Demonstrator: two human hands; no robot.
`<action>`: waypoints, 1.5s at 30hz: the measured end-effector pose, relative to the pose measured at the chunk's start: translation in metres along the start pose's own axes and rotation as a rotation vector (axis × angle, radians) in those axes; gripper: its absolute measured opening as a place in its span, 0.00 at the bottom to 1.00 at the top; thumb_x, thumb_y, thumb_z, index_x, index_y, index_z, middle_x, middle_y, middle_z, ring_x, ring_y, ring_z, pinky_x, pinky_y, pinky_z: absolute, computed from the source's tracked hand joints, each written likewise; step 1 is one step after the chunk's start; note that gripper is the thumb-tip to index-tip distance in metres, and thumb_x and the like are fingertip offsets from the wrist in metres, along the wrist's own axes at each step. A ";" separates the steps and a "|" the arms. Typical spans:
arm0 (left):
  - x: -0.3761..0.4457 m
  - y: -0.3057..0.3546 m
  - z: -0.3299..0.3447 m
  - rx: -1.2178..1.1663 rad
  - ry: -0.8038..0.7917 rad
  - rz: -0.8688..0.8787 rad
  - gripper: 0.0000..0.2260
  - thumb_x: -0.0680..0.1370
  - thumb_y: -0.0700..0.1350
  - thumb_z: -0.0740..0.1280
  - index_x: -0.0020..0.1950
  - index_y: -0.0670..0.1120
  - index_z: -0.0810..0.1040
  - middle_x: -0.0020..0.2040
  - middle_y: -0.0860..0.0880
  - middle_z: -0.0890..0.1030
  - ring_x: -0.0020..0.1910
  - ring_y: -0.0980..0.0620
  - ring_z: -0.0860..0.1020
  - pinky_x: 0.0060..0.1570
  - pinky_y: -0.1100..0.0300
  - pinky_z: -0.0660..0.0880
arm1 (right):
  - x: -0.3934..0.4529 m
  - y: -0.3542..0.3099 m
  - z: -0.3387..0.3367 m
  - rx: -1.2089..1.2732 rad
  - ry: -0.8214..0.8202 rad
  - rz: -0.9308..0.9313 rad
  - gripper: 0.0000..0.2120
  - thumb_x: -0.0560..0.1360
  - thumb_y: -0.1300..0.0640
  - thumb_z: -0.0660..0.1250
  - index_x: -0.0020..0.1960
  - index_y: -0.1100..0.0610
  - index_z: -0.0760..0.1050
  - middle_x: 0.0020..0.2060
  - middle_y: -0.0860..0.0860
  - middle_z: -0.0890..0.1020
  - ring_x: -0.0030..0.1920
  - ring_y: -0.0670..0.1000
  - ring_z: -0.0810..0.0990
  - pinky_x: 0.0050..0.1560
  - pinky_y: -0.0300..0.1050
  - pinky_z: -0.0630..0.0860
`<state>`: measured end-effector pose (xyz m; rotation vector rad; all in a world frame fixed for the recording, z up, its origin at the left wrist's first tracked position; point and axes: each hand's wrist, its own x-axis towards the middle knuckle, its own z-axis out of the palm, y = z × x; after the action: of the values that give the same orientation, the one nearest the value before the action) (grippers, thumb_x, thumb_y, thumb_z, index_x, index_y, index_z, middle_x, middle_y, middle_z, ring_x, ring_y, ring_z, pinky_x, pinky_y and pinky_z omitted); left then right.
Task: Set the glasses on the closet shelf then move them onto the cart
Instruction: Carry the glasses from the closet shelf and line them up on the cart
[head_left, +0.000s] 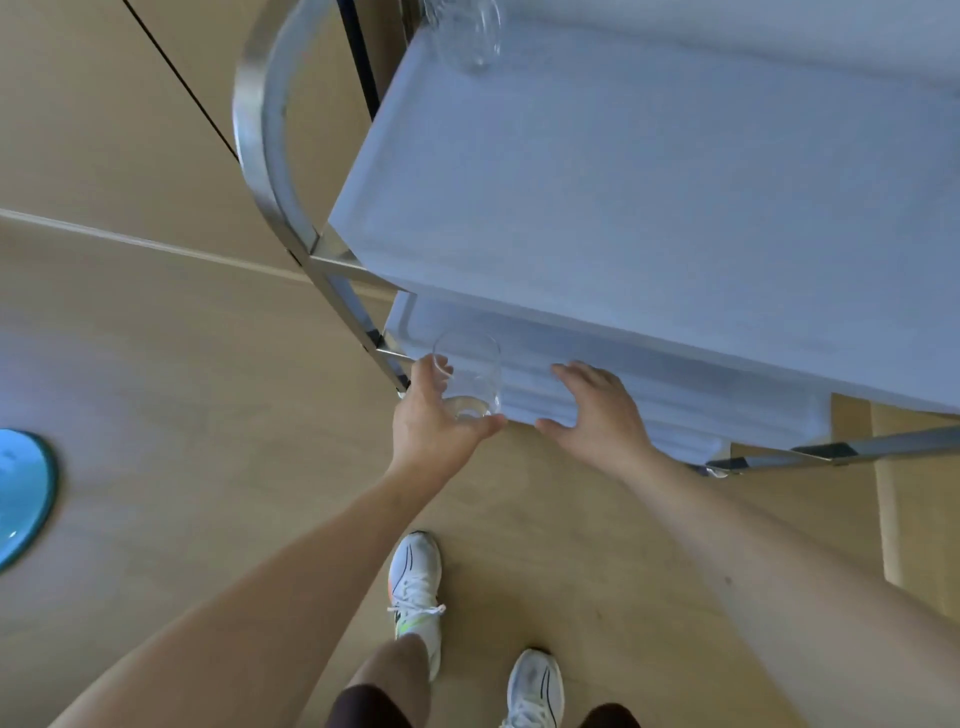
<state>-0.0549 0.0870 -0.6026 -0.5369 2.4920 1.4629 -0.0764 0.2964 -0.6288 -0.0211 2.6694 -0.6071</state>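
Glass in left hand

The cart's top tray overhangs both hands, leaving a narrow gap above the lower tray; the metal post blocks the left hand's outer side

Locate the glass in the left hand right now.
Head view, lower centre: the clear glass is gripped by the left hand at the front-left corner of the cart's lower shelf, with the open right hand just beside it.
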 end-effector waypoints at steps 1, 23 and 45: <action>0.008 -0.007 0.006 0.004 0.001 0.018 0.34 0.64 0.52 0.83 0.62 0.56 0.67 0.57 0.56 0.76 0.59 0.51 0.77 0.57 0.51 0.76 | 0.007 0.005 0.007 0.002 0.018 0.002 0.37 0.75 0.42 0.71 0.79 0.49 0.62 0.78 0.51 0.63 0.78 0.56 0.59 0.76 0.52 0.60; 0.147 -0.043 0.066 -0.145 0.223 0.359 0.38 0.63 0.53 0.84 0.67 0.55 0.68 0.60 0.59 0.77 0.59 0.58 0.76 0.59 0.55 0.76 | 0.150 0.041 0.057 -0.051 0.393 -0.133 0.37 0.75 0.35 0.67 0.79 0.48 0.63 0.79 0.53 0.62 0.79 0.57 0.56 0.79 0.49 0.51; 0.300 -0.020 0.085 -0.322 0.312 0.499 0.33 0.64 0.51 0.83 0.64 0.54 0.72 0.60 0.57 0.76 0.59 0.54 0.75 0.58 0.55 0.76 | 0.261 0.015 0.055 -0.190 0.386 -0.133 0.33 0.78 0.31 0.56 0.79 0.43 0.59 0.80 0.51 0.57 0.81 0.60 0.49 0.78 0.60 0.49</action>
<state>-0.3215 0.0902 -0.7647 -0.2026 2.7798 2.1356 -0.2939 0.2612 -0.7798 -0.1494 3.1131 -0.4290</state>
